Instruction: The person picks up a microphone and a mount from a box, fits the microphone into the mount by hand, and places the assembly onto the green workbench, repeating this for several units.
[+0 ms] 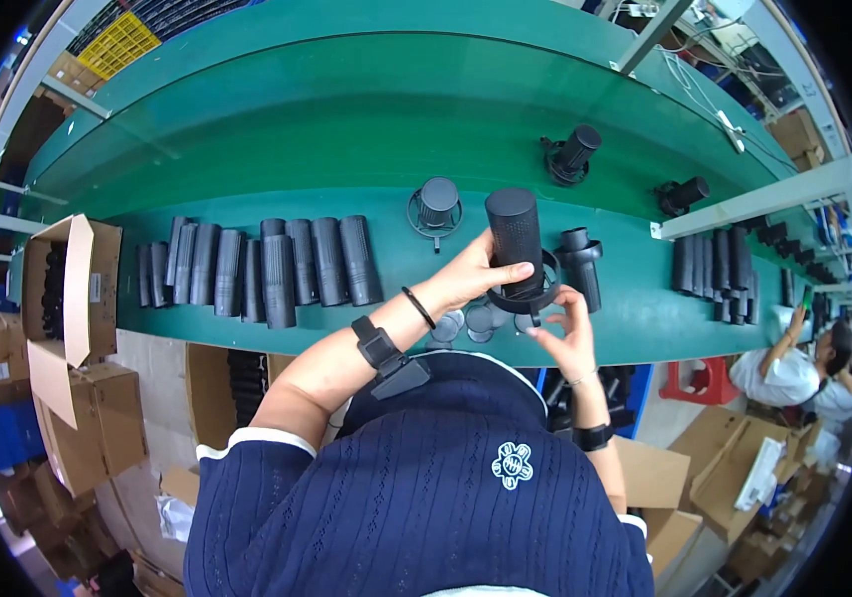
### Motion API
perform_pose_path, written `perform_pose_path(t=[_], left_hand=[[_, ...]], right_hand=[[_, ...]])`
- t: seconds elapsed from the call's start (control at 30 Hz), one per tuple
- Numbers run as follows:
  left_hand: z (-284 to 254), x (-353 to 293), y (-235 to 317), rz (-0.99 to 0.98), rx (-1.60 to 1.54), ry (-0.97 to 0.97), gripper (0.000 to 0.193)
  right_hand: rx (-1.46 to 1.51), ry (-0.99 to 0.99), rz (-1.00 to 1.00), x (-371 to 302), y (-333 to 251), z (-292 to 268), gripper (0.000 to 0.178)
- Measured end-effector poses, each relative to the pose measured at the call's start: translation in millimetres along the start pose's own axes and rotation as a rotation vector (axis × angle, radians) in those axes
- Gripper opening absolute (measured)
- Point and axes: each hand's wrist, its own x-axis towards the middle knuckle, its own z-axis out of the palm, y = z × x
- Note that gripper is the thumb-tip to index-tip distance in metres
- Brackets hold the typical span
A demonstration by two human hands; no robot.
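My left hand is wrapped round a black cylindrical microphone, held upright above the near edge of the green table. Its lower end sits in a black ring-shaped shock mount. On the near right side of that ring, my right hand has its thumb and fingers at the mount's small stem. Just below lie several small round grey discs, partly hidden by my left hand and the mount. Close by on the right, a black tube with a collar rests on the table.
Several black ribbed tubes lie in a row at left. More mounted microphones stand ahead and farther right. Another tube group lies beside a metal post. An open carton adjoins the table's left end; people sit far right.
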Motion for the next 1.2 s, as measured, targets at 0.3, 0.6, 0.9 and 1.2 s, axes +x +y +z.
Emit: perform_pose_path(t=[0.3,0.6,0.9,1.2], left_hand=[[15.9,9.7,-23.2,-0.61,-0.36,0.124,0.054],[-1.6,4.8,-62.8,-0.634,-0.381,0.136,0.072],[-4.1,-0.7,-64.8,-0.646,-0.63,0.092,0.058],[-0.3,-3.1,-63.4,-0.543,-0.52,0.08,0.057]], right_hand=[[-0.009,0.205,0.104,-2.1,-31.5,22.6,0.058],[0.338,0.286,0.321,6.4,-25.2,5.2,0.022],[0.362,0.154,0.43,4.6,-30.0,8.9,0.028],[-0.381,0.145,-0.115,-3.9,-32.1,11.5,0.057]])
